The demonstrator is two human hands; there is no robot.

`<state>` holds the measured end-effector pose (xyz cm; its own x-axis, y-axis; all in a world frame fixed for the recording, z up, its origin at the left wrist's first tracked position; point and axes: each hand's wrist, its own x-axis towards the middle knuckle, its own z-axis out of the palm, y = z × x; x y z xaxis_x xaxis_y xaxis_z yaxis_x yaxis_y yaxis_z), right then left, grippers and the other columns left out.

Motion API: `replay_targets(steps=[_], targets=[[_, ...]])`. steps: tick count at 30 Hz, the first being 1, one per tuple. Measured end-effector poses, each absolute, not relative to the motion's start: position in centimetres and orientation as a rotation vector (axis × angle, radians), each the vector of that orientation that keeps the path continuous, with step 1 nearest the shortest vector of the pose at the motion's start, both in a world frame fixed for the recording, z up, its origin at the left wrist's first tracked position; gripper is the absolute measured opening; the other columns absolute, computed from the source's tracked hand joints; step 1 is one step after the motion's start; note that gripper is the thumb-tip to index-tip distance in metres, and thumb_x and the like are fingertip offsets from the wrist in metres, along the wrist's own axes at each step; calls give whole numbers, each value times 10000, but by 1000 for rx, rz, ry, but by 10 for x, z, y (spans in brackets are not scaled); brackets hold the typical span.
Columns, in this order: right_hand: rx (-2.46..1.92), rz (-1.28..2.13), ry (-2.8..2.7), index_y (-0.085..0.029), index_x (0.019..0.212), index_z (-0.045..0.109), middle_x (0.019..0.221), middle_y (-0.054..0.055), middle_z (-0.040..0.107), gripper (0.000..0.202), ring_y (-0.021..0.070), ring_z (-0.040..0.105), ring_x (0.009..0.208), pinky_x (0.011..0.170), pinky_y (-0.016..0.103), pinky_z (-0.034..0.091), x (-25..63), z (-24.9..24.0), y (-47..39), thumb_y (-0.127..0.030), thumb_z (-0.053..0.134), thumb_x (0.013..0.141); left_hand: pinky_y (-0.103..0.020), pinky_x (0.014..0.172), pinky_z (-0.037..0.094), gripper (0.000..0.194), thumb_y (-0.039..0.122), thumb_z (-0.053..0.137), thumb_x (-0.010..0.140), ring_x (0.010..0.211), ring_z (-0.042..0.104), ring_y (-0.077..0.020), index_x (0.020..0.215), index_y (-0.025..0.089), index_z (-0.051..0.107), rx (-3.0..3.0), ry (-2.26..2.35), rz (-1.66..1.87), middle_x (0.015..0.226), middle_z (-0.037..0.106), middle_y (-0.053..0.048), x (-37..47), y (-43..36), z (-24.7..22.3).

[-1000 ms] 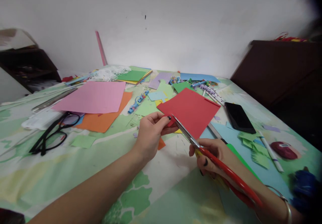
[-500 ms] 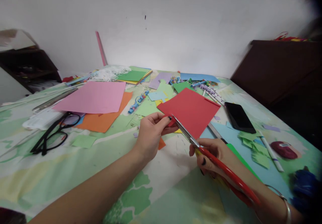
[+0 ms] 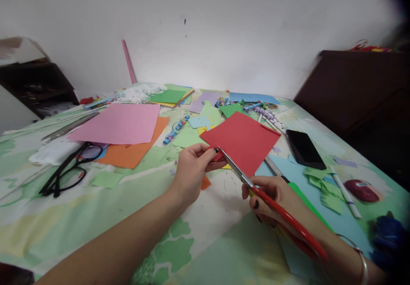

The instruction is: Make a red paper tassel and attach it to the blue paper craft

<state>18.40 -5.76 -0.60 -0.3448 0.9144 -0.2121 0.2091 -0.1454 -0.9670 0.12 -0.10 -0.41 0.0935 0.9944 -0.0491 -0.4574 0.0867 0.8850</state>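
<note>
My left hand [image 3: 195,165] pinches a small piece of red paper [image 3: 217,155] between thumb and fingers, near the middle of the view. In my right hand [image 3: 269,195] are red-handled scissors [image 3: 285,219], whose metal blades point up and left. The blade tips touch the small red piece beside my left thumb. Just behind the hands, a large red sheet [image 3: 245,138] lies on the table, with a narrow red strip near its right corner.
Black glasses [image 3: 70,176], pink paper [image 3: 128,123] and orange paper [image 3: 131,152] lie left. At right are a phone [image 3: 306,148], green fringed scraps [image 3: 328,191], a white marker [image 3: 346,193] and a green-handled tool [image 3: 307,204]. White string [image 3: 141,93] lies at the back.
The scissor handles and right-hand fingers have shifted slightly, and the handles look closer together. My left hand has hardly moved.
</note>
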Motion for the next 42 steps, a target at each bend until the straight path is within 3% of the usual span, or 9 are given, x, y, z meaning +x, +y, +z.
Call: replay_targets(steps=[13, 22, 35, 42], targets=[[-1301, 1530, -1548, -165, 736, 547, 482, -64, 424, 437, 60, 358, 396, 360, 171, 281, 183, -3, -57, -527, 776, 650, -317, 774, 579, 105, 180, 704, 693, 736, 699, -173, 650, 115, 634, 837, 826, 1281, 700, 704, -50, 1, -1, -3], [-1319, 1517, -1550, -153, 769, 552, 521, -49, 442, 505, 61, 362, 408, 359, 174, 283, 184, -7, -57, -604, 742, 646, -302, 767, 577, 109, 188, 710, 695, 737, 698, -169, 658, 103, 651, 840, 818, 1277, 715, 706, -57, 1, -1, -3], [-1330, 1538, -1516, -167, 728, 546, 506, -63, 427, 447, 51, 330, 393, 348, 174, 279, 182, -5, -56, -527, 789, 620, -311, 781, 573, 119, 193, 716, 693, 754, 704, -180, 666, 109, 637, 839, 821, 1270, 723, 708, -60, 1, 0, -4], [-1333, 1501, -1521, -164, 728, 548, 524, -56, 430, 478, 50, 328, 391, 339, 178, 270, 183, -5, -56, -568, 775, 611, -340, 827, 566, 126, 192, 733, 671, 801, 702, -189, 676, 115, 634, 818, 781, 1268, 790, 714, -65, 1, -2, -3]])
